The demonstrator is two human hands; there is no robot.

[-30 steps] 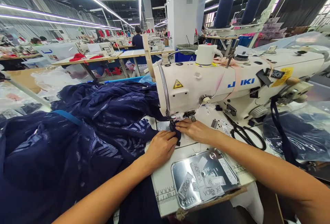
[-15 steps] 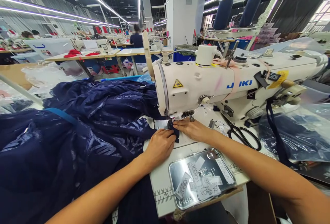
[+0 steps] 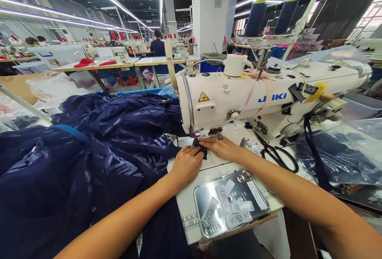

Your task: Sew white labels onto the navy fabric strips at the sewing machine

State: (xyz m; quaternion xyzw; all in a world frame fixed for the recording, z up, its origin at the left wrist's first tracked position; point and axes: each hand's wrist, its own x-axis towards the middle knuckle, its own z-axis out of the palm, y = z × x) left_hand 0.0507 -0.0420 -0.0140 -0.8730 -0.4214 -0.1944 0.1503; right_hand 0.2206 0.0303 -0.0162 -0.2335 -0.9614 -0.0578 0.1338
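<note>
A navy garment (image 3: 116,131) lies bunched over the left of the machine bed, one edge running under the presser foot of a white JUKI sewing machine (image 3: 205,100). Just in front of the foot, my left hand (image 3: 187,164) is closed on that edge, its fingers bent and pressed together. From the right, my right hand (image 3: 220,147) pinches the same cloth beside the foot, fingertips close to the needle. The cloth under the fingers is partly hidden.
A metal tin lid (image 3: 231,201) with several printed labels lies at the bed's front edge. Black scissors (image 3: 280,157) rest to the right, near a plastic bag (image 3: 355,151) of navy cloth. Two navy thread cones (image 3: 256,17) stand behind. A person (image 3: 157,44) sits farther back.
The view has shifted slightly, so the machine and tin lid appear a little farther left. Both hands stay on the cloth at the presser foot, with little visible movement.
</note>
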